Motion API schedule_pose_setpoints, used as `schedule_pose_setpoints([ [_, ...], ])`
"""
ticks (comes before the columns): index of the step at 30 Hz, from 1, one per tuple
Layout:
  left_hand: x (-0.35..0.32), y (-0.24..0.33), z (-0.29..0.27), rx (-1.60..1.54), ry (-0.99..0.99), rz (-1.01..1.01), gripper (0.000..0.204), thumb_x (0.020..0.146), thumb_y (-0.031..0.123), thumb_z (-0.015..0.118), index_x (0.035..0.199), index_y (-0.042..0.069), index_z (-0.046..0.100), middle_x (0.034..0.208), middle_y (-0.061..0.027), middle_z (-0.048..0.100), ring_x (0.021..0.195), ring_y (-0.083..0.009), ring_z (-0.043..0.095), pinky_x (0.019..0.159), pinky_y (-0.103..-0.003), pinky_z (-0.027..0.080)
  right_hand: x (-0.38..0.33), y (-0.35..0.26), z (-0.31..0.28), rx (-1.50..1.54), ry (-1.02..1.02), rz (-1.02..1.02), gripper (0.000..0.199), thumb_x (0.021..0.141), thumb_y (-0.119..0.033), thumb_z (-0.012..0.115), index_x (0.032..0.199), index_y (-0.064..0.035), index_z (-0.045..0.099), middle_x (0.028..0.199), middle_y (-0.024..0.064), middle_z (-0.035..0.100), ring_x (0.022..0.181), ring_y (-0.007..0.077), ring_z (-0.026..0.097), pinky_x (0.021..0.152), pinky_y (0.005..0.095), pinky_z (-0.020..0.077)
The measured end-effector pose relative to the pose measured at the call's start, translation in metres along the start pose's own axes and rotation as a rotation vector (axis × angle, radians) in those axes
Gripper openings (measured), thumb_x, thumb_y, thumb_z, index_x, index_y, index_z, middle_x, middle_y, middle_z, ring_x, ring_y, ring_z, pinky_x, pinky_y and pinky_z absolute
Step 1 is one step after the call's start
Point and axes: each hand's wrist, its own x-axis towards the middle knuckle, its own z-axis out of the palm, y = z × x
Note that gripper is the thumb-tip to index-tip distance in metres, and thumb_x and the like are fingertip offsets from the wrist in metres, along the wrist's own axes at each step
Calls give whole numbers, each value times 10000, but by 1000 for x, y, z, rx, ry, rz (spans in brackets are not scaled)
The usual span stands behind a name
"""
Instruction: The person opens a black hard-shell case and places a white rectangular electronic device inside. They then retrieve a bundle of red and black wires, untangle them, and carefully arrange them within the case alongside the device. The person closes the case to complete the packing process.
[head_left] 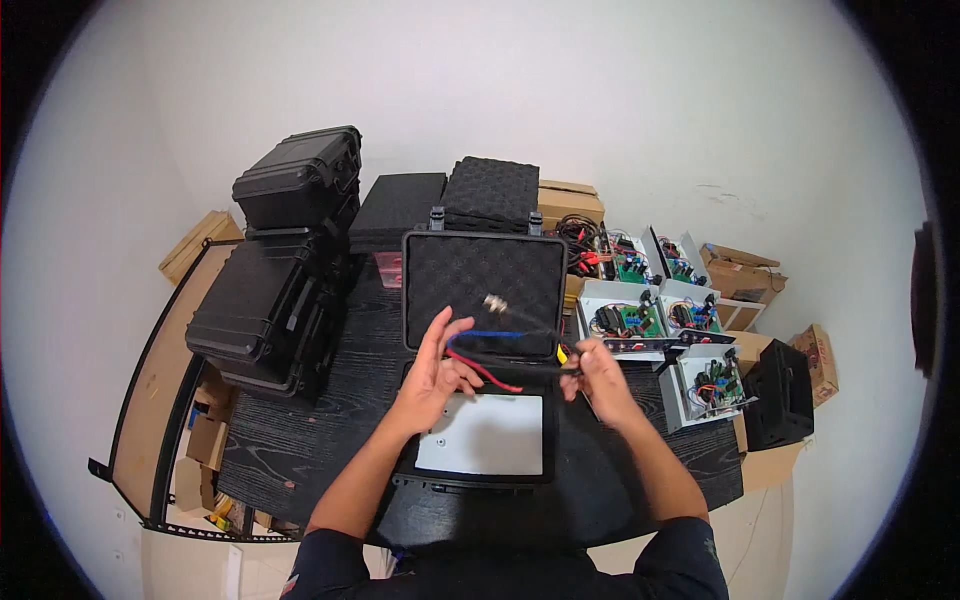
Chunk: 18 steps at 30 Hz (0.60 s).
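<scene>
A cable with a blue strand [493, 335] and a red strand [487, 375] stretches between my hands. My left hand [432, 375] has its fingers bent around the left end of the two strands. On the other side, my right hand [603, 385] pinches a dark part of the cable, next to a small yellow piece [563, 354]; motion blurs it. A metal connector [495, 303] hangs in the air above the strands, also blurred. Below lies an open black hard case [548, 425] with a white panel [490, 440] in its base. Its raised lid [483, 270] is lined with dark egg-crate foam.
Black hard cases [255, 310] are stacked at the left. Foam sheets [400, 205] lie behind the lid. To the right stand several white metal housings [690, 400] with circuit boards, a coil of black and red leads [580, 245] and a black box [780, 395].
</scene>
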Motion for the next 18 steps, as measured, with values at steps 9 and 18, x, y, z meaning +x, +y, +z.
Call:
schedule_pose_setpoints([
  [9, -17, -9, 4, -92, -175, -262, 185, 1098, 129, 567, 1118, -22, 672, 1234, -169, 726, 923, -178, 729, 810, -328, 621, 5, -7, 0, -1, -591, 290, 557, 1052, -556, 552, 1239, -31, 582, 1126, 89, 699, 1083, 188, 677, 960, 354, 528],
  [18, -10, 20, 3, 563, -356, -19, 299, 891, 38, 794, 1186, 5, 765, 1152, -155, 786, 1074, -265, 768, 933, -366, 605, 24, -9, 59, -363, -841, 308, 449, 985, -149, 733, 1353, -39, 499, 1124, 82, 708, 920, 146, 672, 851, 330, 540],
])
